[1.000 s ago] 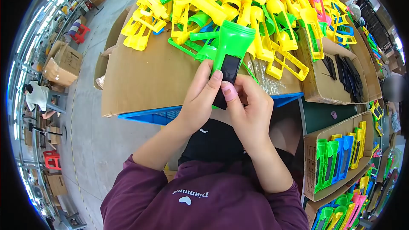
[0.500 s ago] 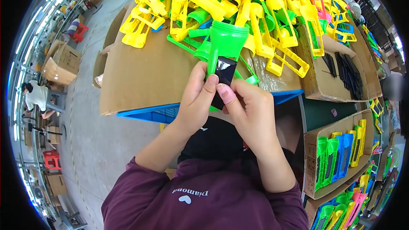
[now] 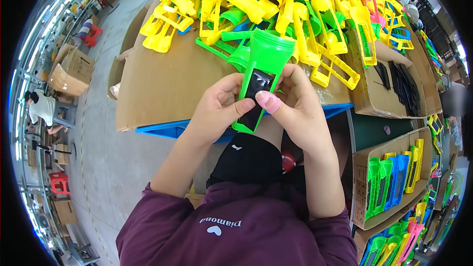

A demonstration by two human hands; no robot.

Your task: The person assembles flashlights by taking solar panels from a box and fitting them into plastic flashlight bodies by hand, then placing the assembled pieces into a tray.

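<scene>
A green plastic housing [image 3: 270, 51] is held upright between both hands, its wide ribbed end pointing up and away. A glossy black strip [image 3: 252, 113] lies within its long frame. My left hand [image 3: 220, 107] grips the housing's left edge, thumb on the strip. On the right side my right hand [image 3: 298, 106] holds it, with the pink-wrapped thumb pressed on the black strip. Beyond the hands, a heap of yellow frames [image 3: 246, 2] mixed with green, blue and pink ones lies on cardboard [image 3: 162, 88].
To the right, a cardboard box [image 3: 367, 101] holds black strips [image 3: 406, 88]. Below it, another box [image 3: 361, 192] contains upright green, blue and yellow housings [image 3: 400, 177]. A seated person [image 3: 43, 108] is far left, near red stools [image 3: 59, 182].
The black strip now sits flatter inside the green frame, whose lower end has come into view. My right fingers have moved up around the housing's right side, and both hands are further apart.
</scene>
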